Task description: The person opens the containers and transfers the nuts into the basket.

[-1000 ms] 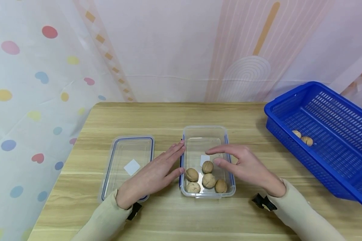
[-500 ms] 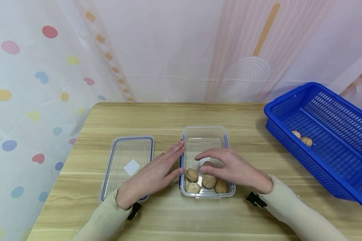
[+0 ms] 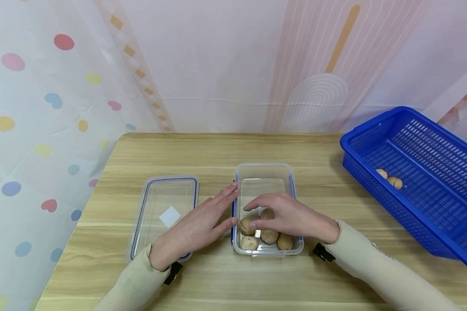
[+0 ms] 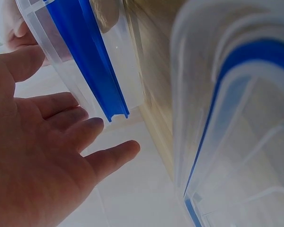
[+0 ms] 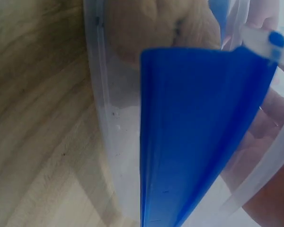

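Observation:
An uncovered clear plastic box with blue side clips stands on the table, several walnuts gathered in its near half. My left hand rests its outstretched fingertips on the box's left side; the left wrist view shows them along the wall near the blue clip. Inside the box's outline, my right hand reaches in from the right, thumb and index finger spread apart around the leftmost walnut. Its palm hides part of the other walnuts. In the right wrist view, the other blue clip covers much of that hand.
A clear lid with a blue seal and a white square label lies left of the box, partly under the left forearm. At the right, a blue perforated basket holds several walnuts. A patterned cloth hangs behind the table.
My right hand has moved left and slightly down over the box, from its right rim to the leftmost walnut. The left hand has stayed at the box's side.

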### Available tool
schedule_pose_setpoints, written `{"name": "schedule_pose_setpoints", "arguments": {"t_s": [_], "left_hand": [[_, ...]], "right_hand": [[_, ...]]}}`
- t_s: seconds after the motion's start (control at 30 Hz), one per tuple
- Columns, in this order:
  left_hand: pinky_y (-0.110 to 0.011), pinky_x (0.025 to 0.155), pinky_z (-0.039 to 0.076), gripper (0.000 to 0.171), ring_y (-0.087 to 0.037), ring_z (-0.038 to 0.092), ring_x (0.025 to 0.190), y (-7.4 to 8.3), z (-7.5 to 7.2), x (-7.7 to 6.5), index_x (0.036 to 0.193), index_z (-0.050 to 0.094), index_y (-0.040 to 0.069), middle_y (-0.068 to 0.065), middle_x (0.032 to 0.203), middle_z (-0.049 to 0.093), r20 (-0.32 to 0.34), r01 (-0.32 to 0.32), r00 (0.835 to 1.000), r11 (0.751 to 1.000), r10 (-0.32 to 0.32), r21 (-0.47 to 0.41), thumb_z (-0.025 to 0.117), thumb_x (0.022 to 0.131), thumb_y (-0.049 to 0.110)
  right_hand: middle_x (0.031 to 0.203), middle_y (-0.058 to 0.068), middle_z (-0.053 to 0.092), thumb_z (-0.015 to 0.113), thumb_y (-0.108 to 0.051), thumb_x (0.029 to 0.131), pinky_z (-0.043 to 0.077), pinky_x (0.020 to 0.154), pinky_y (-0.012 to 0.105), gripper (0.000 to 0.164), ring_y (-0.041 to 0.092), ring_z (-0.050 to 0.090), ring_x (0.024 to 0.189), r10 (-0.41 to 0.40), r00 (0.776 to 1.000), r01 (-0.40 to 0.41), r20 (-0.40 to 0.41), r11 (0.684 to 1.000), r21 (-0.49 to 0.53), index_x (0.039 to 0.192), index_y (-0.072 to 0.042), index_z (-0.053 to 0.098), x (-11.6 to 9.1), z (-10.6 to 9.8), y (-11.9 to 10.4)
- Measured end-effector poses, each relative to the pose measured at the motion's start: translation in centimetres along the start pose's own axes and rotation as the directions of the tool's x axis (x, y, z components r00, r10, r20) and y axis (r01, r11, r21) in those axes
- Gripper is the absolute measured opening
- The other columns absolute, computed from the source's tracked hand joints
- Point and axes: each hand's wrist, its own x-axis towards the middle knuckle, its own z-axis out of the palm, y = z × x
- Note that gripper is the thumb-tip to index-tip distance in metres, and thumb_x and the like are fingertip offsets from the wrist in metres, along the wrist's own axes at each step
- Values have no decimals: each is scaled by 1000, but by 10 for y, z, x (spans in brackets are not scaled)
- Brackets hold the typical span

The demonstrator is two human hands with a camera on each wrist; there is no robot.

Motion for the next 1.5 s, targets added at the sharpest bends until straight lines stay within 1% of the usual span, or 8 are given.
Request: {"name": "schedule_pose_setpoints", "arguments": {"t_s": [0.23, 0.47, 0.57, 0.73, 0.9, 1.07, 1.27, 1.5], "left_hand": [[-59, 119, 31, 67, -28, 29, 153, -1, 0, 0, 163, 30, 7, -1, 173, 17, 4, 1, 1000, 1000, -1, -4, 52, 109, 40], [-58, 120, 31, 68, -30, 26, 154, -1, 1, 0, 162, 31, 5, -4, 172, 17, -15, -26, 1000, 1000, 26, -13, 55, 108, 38], [-57, 120, 31, 68, -32, 27, 154, -1, 1, 0, 162, 31, 3, -6, 172, 18, -23, -38, 999, 999, 38, -12, 56, 108, 37], [-55, 122, 29, 67, -31, 25, 155, -1, 1, -1, 163, 30, 5, -5, 173, 17, -14, -32, 999, 999, 32, -15, 53, 109, 38], [-56, 122, 28, 68, -33, 24, 155, -1, 2, -1, 163, 29, 4, -7, 173, 15, -17, -39, 999, 999, 39, -17, 53, 109, 37], [-56, 122, 28, 68, -33, 24, 155, -1, 2, -1, 163, 29, 3, -8, 173, 16, -22, -40, 999, 999, 39, -15, 54, 109, 36], [-55, 122, 27, 68, -33, 23, 155, -1, 2, -1, 163, 28, 3, -8, 173, 16, -23, -43, 999, 999, 42, -14, 53, 109, 37], [-54, 122, 29, 68, -32, 25, 155, -2, 2, -1, 163, 29, 4, -7, 173, 16, -26, -44, 999, 999, 44, -18, 54, 109, 37]], "right_hand": [[132, 3, 70, 76, -34, 96, 52, 104, 41, 45, 17, 64, 121, 36, 997, -35, 75, 999, -10, 133, -10, 70, 6, -2, 2], [131, 3, 69, 81, -35, 92, 54, 98, 38, 52, 16, 66, 111, 30, 990, -26, 137, 999, -31, 135, -9, 68, 13, -1, 6], [131, 3, 69, 82, -35, 91, 54, 98, 37, 53, 15, 65, 114, 26, 988, -17, 153, 998, -60, 134, -8, 69, 16, 1, 6], [130, 3, 70, 83, -34, 90, 54, 100, 37, 52, 16, 65, 117, 19, 982, -2, 187, 996, -91, 133, -7, 69, 20, 2, 6], [128, 3, 72, 84, -30, 90, 54, 100, 35, 49, 14, 66, 116, 22, 976, 0, 216, 995, -102, 130, -7, 71, 22, 5, 5], [125, 0, 73, 83, -27, 90, 54, 99, 33, 42, 10, 66, 113, 26, 972, -1, 233, 994, -105, 127, -10, 73, 24, 7, 6], [120, -3, 74, 81, -22, 93, 55, 93, 30, 35, 5, 65, 105, 1, 971, 27, 237, 993, -115, 125, -11, 74, 24, 8, 6], [123, -1, 73, 79, -20, 94, 55, 98, 33, 35, 8, 66, 112, -5, 975, 31, 223, 993, -113, 127, -10, 73, 21, 6, 5]]}}
